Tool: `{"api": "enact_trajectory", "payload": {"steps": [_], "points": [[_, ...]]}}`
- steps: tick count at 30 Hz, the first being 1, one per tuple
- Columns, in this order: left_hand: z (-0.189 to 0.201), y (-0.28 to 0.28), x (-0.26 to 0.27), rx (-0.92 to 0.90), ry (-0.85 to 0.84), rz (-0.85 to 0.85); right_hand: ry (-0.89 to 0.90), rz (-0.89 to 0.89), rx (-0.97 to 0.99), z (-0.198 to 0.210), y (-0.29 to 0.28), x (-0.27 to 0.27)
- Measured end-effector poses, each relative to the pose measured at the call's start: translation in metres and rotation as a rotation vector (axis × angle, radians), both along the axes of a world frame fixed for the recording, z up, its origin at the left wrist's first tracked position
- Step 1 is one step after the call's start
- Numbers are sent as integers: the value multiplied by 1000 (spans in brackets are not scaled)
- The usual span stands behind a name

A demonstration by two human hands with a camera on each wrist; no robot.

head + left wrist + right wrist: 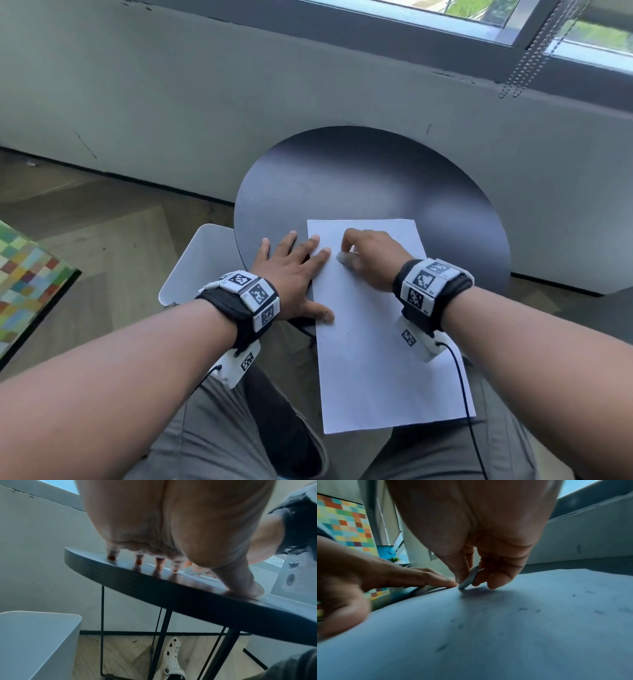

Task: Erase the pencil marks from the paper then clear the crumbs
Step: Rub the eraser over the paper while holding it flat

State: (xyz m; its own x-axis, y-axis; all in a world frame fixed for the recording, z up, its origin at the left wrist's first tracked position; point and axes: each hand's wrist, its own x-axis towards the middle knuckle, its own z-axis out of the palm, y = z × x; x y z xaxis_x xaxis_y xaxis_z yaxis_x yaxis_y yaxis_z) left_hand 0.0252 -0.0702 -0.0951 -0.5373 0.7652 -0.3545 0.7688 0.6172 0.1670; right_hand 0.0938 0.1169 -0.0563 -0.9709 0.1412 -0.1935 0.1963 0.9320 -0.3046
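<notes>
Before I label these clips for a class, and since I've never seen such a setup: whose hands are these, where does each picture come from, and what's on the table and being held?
There is no machine here: a person works with bare hands, wearing a camera on the head and one on each wrist. The head view looks down on both hands; each wrist view looks along its own hand. A white sheet of paper lies on a round black table and overhangs its near edge. The left hand lies flat, fingers spread, on the paper's left edge. The right hand has a white eraser in its grip, with its tip on the paper. Dark crumbs lie scattered on the sheet. A white bin stands beside the table.
</notes>
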Motion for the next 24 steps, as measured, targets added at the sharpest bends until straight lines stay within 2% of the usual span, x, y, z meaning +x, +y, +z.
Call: {"api": "enact_trajectory", "payload": {"steps": [4, 5, 9, 10, 12, 15, 16, 20, 22, 24], "points": [[2, 2, -1, -5, 3, -14, -93, 257, -36, -2, -17, 26], [2, 2, -1, -8, -1, -16, -112, 268, -38, 0, -16, 25], [4, 2, -1, -31, -3, -21, -43, -37, -35, -1, 0, 6], [4, 2, -1, -32, -5, -20, -19, -66, -24, -2, 1, 7], [4, 2, -1, -30, -15, -20, -7, 0, -32, -4, -5, 19], [5, 2, -1, -24, -27, -16, -105, 216, -64, -1, -17, 37], [6, 2, 0, -27, -26, -16, -111, 236, -54, 0, -17, 35], [8, 4, 0, -43, -15, -13, -12, -28, -20, -1, -6, 6], [10, 4, 0, -53, -11, -14, 6, 27, -6, -3, -10, 11], [11, 5, 0, -59, -23, -10, -74, 191, -50, -1, -18, 26]]}}
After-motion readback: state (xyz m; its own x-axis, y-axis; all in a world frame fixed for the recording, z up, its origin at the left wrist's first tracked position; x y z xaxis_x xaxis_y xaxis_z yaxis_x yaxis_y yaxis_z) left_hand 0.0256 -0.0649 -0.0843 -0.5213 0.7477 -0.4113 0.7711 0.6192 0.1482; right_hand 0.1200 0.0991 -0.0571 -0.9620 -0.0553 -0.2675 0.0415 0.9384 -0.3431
